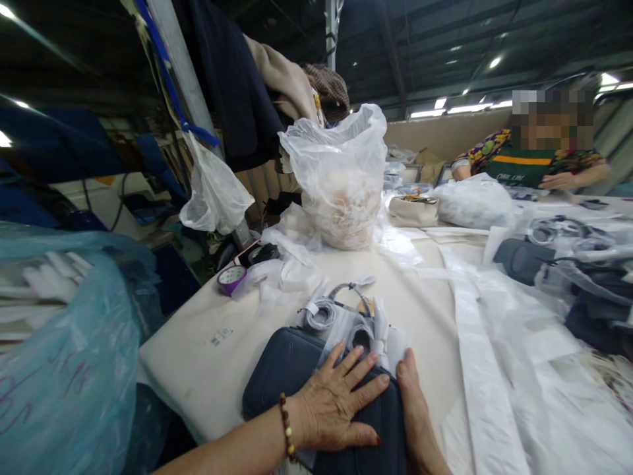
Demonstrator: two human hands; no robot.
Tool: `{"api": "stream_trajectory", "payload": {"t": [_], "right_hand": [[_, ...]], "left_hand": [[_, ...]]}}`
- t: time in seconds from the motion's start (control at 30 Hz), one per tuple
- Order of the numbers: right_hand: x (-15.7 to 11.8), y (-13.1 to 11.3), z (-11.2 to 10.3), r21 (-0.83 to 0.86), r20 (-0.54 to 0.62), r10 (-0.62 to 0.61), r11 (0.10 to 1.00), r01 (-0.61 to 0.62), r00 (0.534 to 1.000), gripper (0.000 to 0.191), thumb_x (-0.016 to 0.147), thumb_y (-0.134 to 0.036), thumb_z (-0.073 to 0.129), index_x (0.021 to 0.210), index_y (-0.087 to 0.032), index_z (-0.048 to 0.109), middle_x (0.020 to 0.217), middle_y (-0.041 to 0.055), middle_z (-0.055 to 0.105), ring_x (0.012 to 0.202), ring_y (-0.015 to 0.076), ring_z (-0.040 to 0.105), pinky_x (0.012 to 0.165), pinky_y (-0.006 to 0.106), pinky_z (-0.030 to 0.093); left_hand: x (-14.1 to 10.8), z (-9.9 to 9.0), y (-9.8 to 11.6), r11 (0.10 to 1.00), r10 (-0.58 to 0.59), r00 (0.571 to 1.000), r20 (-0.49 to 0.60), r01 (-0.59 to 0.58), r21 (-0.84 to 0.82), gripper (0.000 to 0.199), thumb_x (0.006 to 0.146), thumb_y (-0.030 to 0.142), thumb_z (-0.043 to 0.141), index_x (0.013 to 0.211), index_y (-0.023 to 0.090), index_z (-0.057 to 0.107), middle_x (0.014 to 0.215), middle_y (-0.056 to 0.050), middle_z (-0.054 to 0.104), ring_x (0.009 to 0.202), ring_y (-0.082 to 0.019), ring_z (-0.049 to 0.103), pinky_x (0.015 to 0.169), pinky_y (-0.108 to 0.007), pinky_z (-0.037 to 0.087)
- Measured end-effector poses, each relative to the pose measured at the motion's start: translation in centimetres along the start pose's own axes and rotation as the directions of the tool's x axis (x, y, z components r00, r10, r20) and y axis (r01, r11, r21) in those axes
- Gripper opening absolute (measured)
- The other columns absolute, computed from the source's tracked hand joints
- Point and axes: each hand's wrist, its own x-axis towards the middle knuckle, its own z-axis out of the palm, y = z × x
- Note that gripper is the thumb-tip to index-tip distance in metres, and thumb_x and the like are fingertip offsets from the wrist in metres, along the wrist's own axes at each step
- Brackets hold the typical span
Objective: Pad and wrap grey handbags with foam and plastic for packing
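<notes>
A dark blue bag (281,369) lies on the cream-covered table (198,369) in front of me. My left hand (336,399) rests flat on it with the fingers spread, a beaded bracelet at the wrist. Against the bag's right side is my right hand (413,396), upright on its edge; its fingers are mostly hidden or seen end-on. At the bag's far edge, just beyond my left fingertips, sit a coiled grey strap (320,315) and a handle (346,290), partly wrapped in clear plastic and white paper.
A full clear plastic bag (346,191) stands at the back, near a purple tape roll (231,280). White sheets (484,369) and dark bags (524,260) lie to the right. A teal plastic sack (99,349) is at left. Another person (524,165) works across the table.
</notes>
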Motion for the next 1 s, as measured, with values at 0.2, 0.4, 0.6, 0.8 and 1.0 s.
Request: {"api": "stream_trajectory", "payload": {"t": [0.2,0.4,0.6,0.8,1.0], "right_hand": [[2.2,-9.0,0.4,-0.263,-0.167,-0.212,0.951,0.164,0.963,0.083,0.077,-0.065,0.043,0.138,-0.010,0.035,0.152,0.0170,0.017,0.139,0.0345,0.011,0.113,0.057,0.011],[4.9,-20.7,8.2,-0.184,0.086,-0.615,0.763,0.619,0.784,0.048,0.088,-0.036,0.042,0.127,-0.010,0.047,0.131,0.0191,0.050,0.124,0.0271,0.045,0.102,0.049,0.039],[8.4,-19.0,13.1,0.017,0.344,-0.671,0.703,0.711,0.656,0.033,0.090,-0.028,0.044,0.121,-0.019,0.051,0.125,0.0123,0.055,0.117,0.0224,0.052,0.099,0.043,0.045],[9.6,-15.8,11.3,0.087,0.242,-0.650,0.754,0.651,0.721,0.023,0.089,-0.022,0.044,0.108,-0.019,0.057,0.106,0.0101,0.062,0.097,0.0173,0.060,0.077,0.028,0.054],[10.0,-15.3,16.6,0.170,0.254,-0.754,0.652,0.739,0.606,0.024,0.089,-0.027,0.043,0.103,-0.015,0.058,0.093,0.0102,0.065,0.088,0.0160,0.061,0.079,0.028,0.052]], "left_hand": [[0.4,-1.4,0.5,0.999,-0.012,1.000,0.007,0.012,-0.039,0.077,0.085,0.064,0.032,0.146,0.025,0.007,0.152,-0.012,0.019,0.137,-0.034,0.023,0.106,-0.059,0.023],[1.3,-1.1,2.1,0.989,-0.143,0.984,0.106,0.145,-0.016,0.052,0.088,0.058,0.032,0.137,0.041,0.032,0.152,0.006,0.024,0.131,-0.023,0.036,0.102,-0.041,0.037],[3.3,0.0,-1.9,0.955,-0.296,0.955,0.038,0.296,-0.015,0.023,0.091,0.035,0.047,0.111,0.029,0.057,0.127,-0.007,0.053,0.108,-0.020,0.053,0.091,-0.041,0.047],[9.7,1.1,-4.8,0.978,-0.162,0.961,-0.226,0.126,-0.167,0.049,0.086,0.060,0.036,0.133,0.047,0.037,0.130,0.002,0.054,0.106,-0.021,0.058,0.084,-0.039,0.054],[8.7,3.1,-7.4,0.939,-0.210,0.808,-0.551,0.010,-0.343,0.048,0.085,0.054,0.048,0.126,0.028,0.049,0.122,-0.009,0.057,0.105,-0.025,0.057,0.085,-0.045,0.052]]}}
